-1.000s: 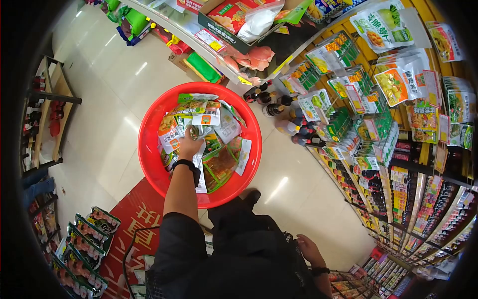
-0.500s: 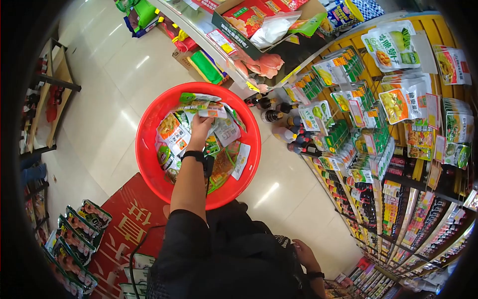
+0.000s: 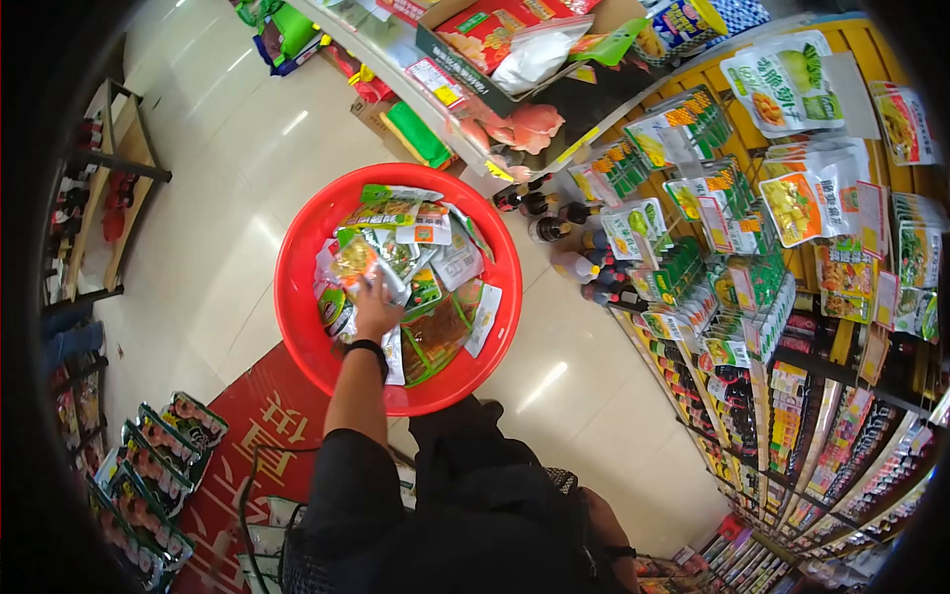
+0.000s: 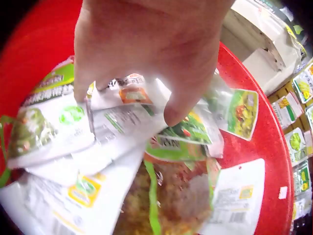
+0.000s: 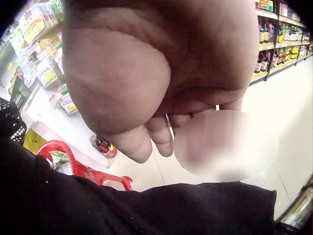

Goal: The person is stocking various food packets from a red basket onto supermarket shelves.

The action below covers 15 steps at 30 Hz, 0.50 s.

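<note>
My left hand (image 3: 376, 313) is inside a round red plastic basin (image 3: 287, 297) of food packets. It pinches a white and orange food packet (image 3: 354, 261) with a picture of food on its front. In the left wrist view the thumb lies over the packets, while the other fingertips are mostly hidden. Around the hand lie a brown see-through packet (image 4: 176, 191) with green edges, a white packet (image 4: 239, 196) and a green-topped packet (image 4: 49, 122). My right hand (image 5: 161, 73) hangs at my side, its fingers loosely curled and holding nothing.
Racks of hanging packets (image 3: 792, 203) stand to the right, above shelves of bottles and jars. Dark bottles (image 3: 547, 230) sit on the floor by the display counter (image 3: 495, 148). A red mat (image 3: 267, 416) and green packets (image 3: 163, 455) are at lower left.
My left hand reached up to the packets at the basin's far side, then came back toward the near left. The white and orange packet is now tilted up in its fingers.
</note>
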Each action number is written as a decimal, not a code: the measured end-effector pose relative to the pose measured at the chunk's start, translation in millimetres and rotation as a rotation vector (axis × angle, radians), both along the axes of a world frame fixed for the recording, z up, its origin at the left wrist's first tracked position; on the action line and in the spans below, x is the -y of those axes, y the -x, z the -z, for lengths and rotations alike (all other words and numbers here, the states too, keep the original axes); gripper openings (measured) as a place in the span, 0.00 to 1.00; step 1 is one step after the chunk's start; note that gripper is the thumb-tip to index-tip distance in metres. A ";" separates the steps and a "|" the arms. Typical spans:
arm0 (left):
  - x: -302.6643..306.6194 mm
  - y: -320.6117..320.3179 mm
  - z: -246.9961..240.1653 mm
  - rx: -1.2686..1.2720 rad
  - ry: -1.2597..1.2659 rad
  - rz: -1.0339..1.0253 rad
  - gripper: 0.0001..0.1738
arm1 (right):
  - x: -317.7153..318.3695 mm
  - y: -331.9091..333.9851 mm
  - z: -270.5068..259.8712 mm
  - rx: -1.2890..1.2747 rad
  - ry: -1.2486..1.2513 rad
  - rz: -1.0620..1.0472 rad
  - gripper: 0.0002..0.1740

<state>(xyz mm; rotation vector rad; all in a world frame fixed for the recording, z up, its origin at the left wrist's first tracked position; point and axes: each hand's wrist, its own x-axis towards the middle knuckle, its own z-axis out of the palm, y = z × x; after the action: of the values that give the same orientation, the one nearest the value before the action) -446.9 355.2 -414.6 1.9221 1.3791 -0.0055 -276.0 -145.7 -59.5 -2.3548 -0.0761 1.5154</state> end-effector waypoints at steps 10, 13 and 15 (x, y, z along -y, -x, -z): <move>79.8 -19.9 -64.0 0.161 -0.055 0.277 0.46 | -37.2 -33.0 16.1 0.108 -0.004 -0.138 0.17; 103.8 -28.0 -50.0 0.300 0.057 0.538 0.41 | -38.2 -38.2 23.8 0.086 -0.057 -0.143 0.17; 125.2 -42.7 -65.5 0.086 0.169 0.585 0.39 | -41.7 -40.3 21.3 0.074 -0.042 -0.132 0.20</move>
<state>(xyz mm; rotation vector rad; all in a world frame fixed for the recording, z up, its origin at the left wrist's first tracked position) -404.2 230.0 -349.1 2.0832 0.6981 -0.3078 -235.7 -103.9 -80.8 -2.4147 -0.2833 1.4690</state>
